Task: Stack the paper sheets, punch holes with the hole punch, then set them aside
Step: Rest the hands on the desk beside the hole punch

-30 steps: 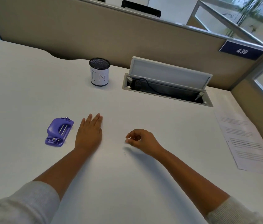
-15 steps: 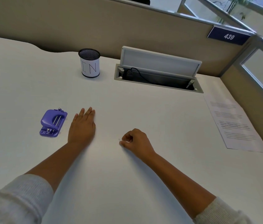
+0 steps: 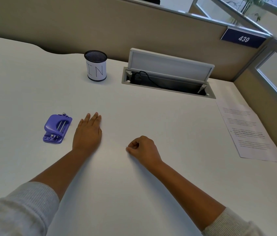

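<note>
The print on the sheets at three o'clock is too small and blurred to read, and how many sheets lie there cannot be told. The right hand has its fingers curled under at the worktop, so whether it pinches anything there cannot be told, and both sleeves are cut off by the bottom edge at six o'clock. The inside of the cup at twelve o'clock is dark, and the cable runs out of sight into the hatch.
</note>
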`<action>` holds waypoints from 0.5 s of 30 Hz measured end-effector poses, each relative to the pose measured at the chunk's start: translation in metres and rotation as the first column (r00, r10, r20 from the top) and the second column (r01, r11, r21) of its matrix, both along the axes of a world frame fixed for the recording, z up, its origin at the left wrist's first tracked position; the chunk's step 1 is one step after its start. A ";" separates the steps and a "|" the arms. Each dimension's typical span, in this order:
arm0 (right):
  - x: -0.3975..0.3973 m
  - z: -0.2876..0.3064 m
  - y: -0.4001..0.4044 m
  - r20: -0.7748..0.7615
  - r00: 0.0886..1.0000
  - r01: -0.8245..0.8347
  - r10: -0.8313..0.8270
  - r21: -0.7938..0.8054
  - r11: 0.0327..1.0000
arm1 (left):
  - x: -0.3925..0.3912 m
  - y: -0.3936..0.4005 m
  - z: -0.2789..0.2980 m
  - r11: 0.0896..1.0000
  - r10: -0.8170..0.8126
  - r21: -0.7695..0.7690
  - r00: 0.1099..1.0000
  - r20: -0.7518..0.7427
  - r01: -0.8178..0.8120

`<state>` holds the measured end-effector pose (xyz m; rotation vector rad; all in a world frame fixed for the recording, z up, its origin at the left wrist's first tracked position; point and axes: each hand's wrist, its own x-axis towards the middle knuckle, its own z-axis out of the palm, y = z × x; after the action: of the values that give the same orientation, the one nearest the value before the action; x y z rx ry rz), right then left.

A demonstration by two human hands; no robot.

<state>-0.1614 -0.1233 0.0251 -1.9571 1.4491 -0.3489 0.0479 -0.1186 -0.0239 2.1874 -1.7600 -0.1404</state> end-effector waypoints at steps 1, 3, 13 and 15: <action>0.001 0.000 0.000 -0.004 1.000 0.002 -0.002 0.004 1.000 | 0.000 0.000 0.000 1.000 0.000 -0.001 1.000 0.002 0.000; 0.002 -0.001 0.000 -0.016 1.000 0.005 -0.005 0.008 1.000 | 0.000 0.000 -0.001 1.000 0.001 -0.002 1.000 0.000 -0.001; 0.006 -0.001 -0.001 -0.082 0.996 -0.032 0.030 -0.023 0.999 | -0.001 0.000 0.000 1.000 0.001 -0.011 1.000 0.001 -0.001; 0.006 -0.001 -0.001 -0.102 0.994 -0.050 0.045 -0.040 0.998 | -0.001 0.001 0.001 1.000 0.000 -0.006 1.000 0.005 0.000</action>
<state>-0.1550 -0.1239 0.0246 -2.0662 1.4662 -0.2653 0.0470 -0.1181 -0.0231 2.1860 -1.7606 -0.1295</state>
